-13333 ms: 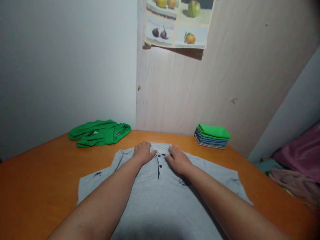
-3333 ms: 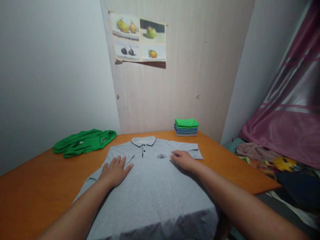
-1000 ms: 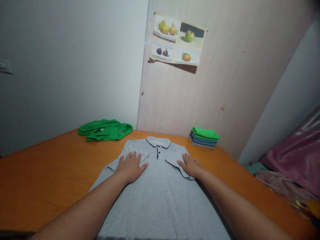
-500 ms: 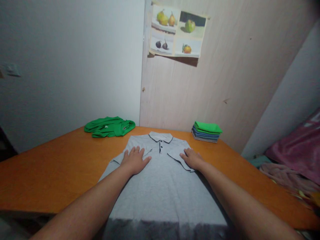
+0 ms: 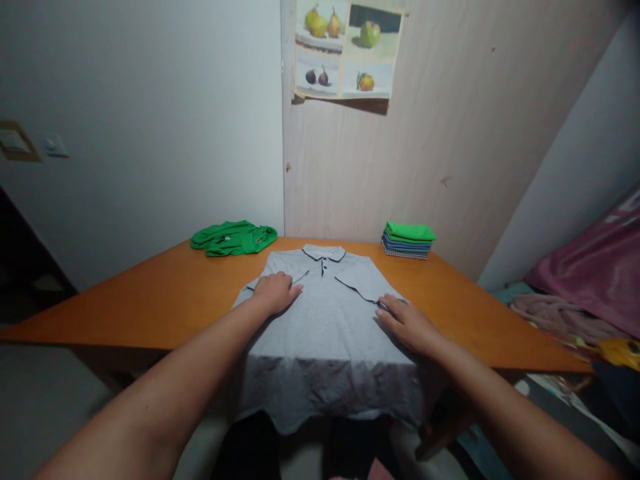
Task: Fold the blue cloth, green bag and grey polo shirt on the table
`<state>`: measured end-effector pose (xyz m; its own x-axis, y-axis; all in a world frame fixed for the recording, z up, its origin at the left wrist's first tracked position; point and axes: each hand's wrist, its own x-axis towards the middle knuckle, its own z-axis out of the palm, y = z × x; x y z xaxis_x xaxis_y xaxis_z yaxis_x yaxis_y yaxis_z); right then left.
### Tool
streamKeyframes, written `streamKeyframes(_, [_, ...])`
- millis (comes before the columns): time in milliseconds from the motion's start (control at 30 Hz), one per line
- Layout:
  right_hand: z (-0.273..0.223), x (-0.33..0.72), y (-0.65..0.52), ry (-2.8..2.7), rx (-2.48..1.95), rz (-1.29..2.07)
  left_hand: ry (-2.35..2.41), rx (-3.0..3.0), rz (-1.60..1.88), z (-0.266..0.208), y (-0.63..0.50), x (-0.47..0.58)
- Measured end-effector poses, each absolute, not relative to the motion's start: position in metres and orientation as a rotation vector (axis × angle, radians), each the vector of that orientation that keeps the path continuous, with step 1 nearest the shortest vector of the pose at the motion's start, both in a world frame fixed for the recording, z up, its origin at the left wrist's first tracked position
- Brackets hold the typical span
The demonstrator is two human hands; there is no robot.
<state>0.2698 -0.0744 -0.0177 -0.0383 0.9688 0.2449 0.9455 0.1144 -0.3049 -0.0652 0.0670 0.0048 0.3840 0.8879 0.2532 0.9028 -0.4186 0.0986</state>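
A light grey polo shirt (image 5: 330,327) lies front up, its dark-edged collar (image 5: 313,252) at the far end and its hem hanging over the near table edge. Both sleeves are folded inward across the chest, their dark-trimmed cuffs slanting below the buttons. My left hand (image 5: 275,292) rests on the folded left sleeve, thumb spread out and fingers partly foreshortened. On the other side, my right hand (image 5: 407,325) lies with fingers extended at the shirt's right edge, touching the outer end of the folded right sleeve. Neither hand grips the cloth.
An orange-brown table (image 5: 170,293) bears the shirt. A crumpled green garment (image 5: 233,239) lies at the back left. At the back right stands a neat stack of folded clothes (image 5: 407,241), bright green on top. Pink and brown fabrics (image 5: 590,267) are heaped right of the table.
My right hand has slid outward and toward me along the shirt's right edge. My left hand stays on the left sleeve. The view has shifted, showing the hanging hem and the floor.
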Motion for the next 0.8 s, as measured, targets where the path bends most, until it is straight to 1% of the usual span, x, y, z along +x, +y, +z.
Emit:
streamKeyframes(67, [-0.021, 0.273, -0.096, -1.873, -1.702, 0.079, -1.675, -2.567, -0.531, 0.003, 0.051, -0.079])
streamKeyframes(133, [-0.023, 0.275, -0.122, -1.684, -1.596, 0.075, -1.635, -2.544, -0.741, -0.002, 0.034, -0.095])
streamKeyframes(300, [-0.038, 0.279, -0.179, -1.192, -1.561, 0.016, -1.537, -2.296, -1.328, -0.015, -0.008, -0.136])
streamKeyframes(433, [-0.072, 0.289, -0.199, -0.931, -1.583, 0.126, -1.695, -1.923, -1.647, -0.029, -0.036, -0.163])
streamKeyframes(533, [-0.106, 0.296, -0.205, -0.801, -1.687, 0.193, -1.869, -1.767, -1.833, -0.051, -0.054, -0.178])
streamKeyframes(567, [-0.116, 0.298, -0.206, -0.778, -1.712, 0.251, -1.931, -1.721, -1.889, -0.06, -0.06, -0.182])
streamKeyframes(667, [-0.137, 0.297, -0.208, -0.788, -1.671, 0.564, -2.154, -1.618, -2.036, -0.085, -0.074, -0.192])
streamKeyframes(800, [-0.142, 0.296, -0.203, -0.841, -1.571, 0.873, -2.359, -1.806, -2.159, -0.104, -0.089, -0.195])
